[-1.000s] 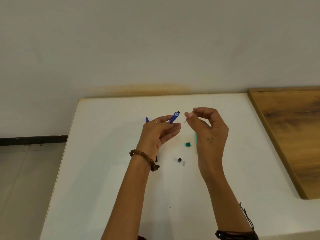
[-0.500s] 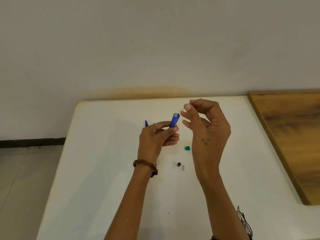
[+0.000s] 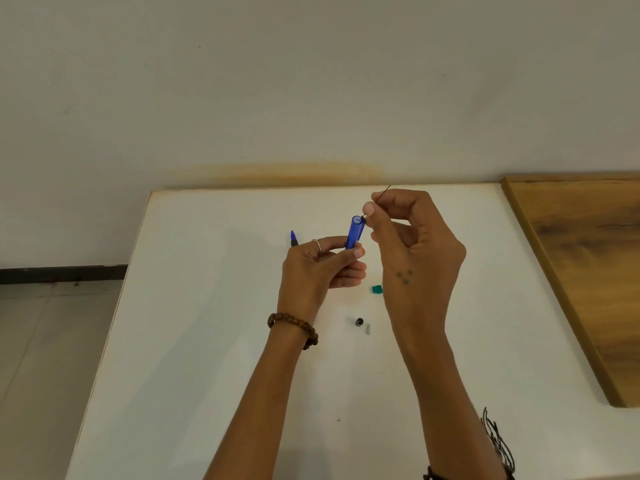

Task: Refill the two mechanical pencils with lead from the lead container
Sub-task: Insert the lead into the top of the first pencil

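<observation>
Centre frame: left hand (image 3: 318,268) grips blue plastic pencil (image 3: 355,233), cylindrical, open end up. Right hand (image 3: 415,244) pinches thin dark lead (image 3: 382,194) at barrel mouth. Smooth white table (image 3: 207,341) w/ small green cap (image 3: 377,289).

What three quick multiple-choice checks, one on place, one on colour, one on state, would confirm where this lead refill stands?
1. Where is the green piece?
A) on the white table between the hands
B) on the wooden board
C) in the left hand

2. What colour is the pencil held by the left hand?
A) red
B) blue
C) black

3. What is the right hand doing?
A) resting flat
B) pinching a thin lead at the pencil's open end
C) gripping the black cap

Answers: 1 A, it lies on the tabletop; 2 B, the barrel is blue; 3 B, fingertips hold the lead by the opening.
</observation>
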